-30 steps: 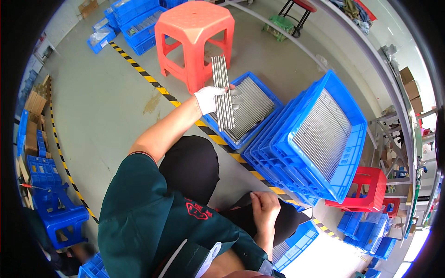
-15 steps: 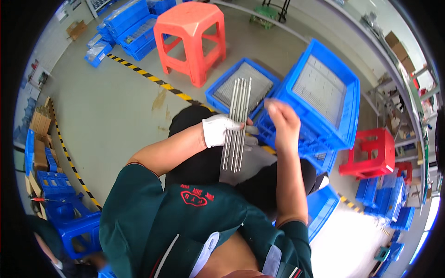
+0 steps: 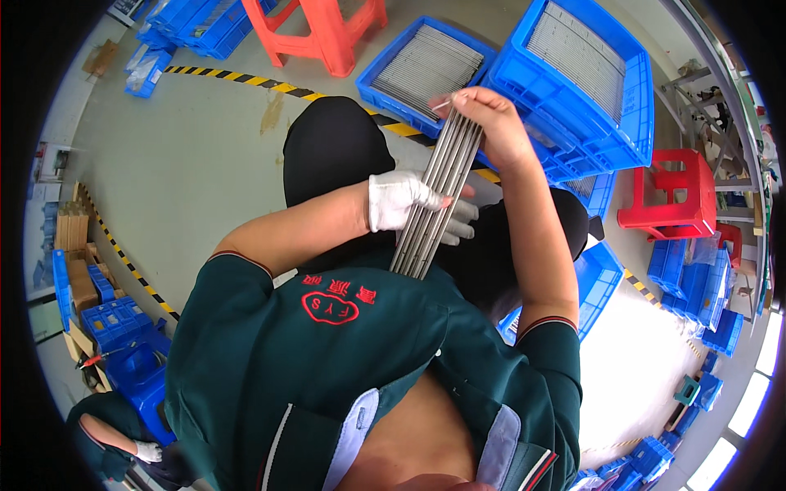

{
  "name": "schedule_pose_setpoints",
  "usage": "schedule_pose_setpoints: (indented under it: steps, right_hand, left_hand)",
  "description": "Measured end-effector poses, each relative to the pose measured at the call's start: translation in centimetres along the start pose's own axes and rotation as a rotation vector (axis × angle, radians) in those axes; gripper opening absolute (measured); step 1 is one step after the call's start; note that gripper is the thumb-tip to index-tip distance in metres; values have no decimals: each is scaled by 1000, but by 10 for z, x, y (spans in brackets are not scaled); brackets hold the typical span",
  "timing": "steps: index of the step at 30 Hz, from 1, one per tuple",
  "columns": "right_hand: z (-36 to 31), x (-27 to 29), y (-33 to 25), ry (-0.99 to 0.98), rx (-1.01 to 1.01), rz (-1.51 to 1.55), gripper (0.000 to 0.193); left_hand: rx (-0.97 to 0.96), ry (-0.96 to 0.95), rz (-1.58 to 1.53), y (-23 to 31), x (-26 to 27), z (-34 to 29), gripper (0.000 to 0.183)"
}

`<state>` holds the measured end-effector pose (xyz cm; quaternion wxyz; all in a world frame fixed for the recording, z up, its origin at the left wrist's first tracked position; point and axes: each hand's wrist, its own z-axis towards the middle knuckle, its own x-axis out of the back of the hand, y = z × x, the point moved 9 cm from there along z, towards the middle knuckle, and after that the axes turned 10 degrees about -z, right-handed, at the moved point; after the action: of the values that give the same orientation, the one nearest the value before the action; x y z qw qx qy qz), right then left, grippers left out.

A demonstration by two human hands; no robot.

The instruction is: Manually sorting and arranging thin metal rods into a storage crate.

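Several slim silver metal rods (image 3: 440, 192) lie side by side in a slanting bundle over my lap. My left hand (image 3: 405, 200), in a white glove with bare fingertips showing, is closed around the bundle's middle. At the far ends of the rods is my bare right hand (image 3: 491, 119), its thumb and fingers pinched together. A thin light-coloured pin (image 3: 443, 105) pokes out from that pinch, beside the rod tips; the rest of it is hidden by the fingers.
Beyond my knees a blue crate (image 3: 385, 53) holds rows of similar rods. Stacked blue crates (image 3: 565, 135) with more rods stand to its right. A red stool (image 3: 671, 196) is at right, an orange stool (image 3: 327, 37) at far left. Another person's gloved hand (image 3: 148, 452) shows at lower left.
My right hand has moved up and forward to the rods' far ends. The bundle has tilted, its far ends now leaning right. The view has shifted, so crates and stools sit higher.
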<state>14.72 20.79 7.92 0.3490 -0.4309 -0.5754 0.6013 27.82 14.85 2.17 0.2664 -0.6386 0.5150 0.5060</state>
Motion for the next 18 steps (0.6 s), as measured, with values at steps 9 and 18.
schedule_pose_setpoints:
  steps: [9, 18]
  right_hand:
    - [-10, 8, -10, 9, 64, 6, 11]
    - [-13, -1, 23, -12, -113, -46, 13]
  left_hand:
    - [1, 34, 49, -1, -4, 1, 52]
    - [18, -93, -167, -20, 9, 11, 56]
